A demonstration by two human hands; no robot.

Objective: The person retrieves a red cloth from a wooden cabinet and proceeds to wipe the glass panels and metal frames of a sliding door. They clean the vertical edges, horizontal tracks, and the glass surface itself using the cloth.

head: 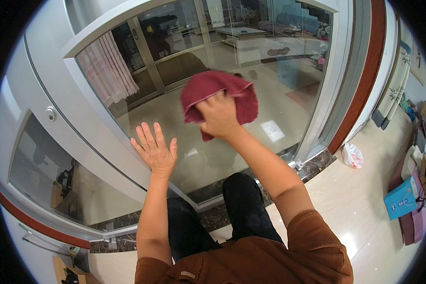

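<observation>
My right hand (218, 113) grips a dark red cloth (216, 81) and presses it against the glass pane (206, 163) of a door. The cloth is bunched under the palm and fans out above the fingers; the fingertips are partly hidden in its folds. Lower and to the left, my left hand (155, 149) has its fingers spread and holds nothing. It lies flat by the door's silvery metal frame (119, 133), over the pane's left edge. Through the glass appear a tiled floor and furniture, mixed with reflections.
A round lock (50, 113) sits on the neighbouring door panel at left. A dark marble sill (213, 216) runs below the door, near my knees. At right, a white plastic bag (352, 155) and a blue box (401, 198) rest on the tiles. A cardboard box (69, 269) stands lower left.
</observation>
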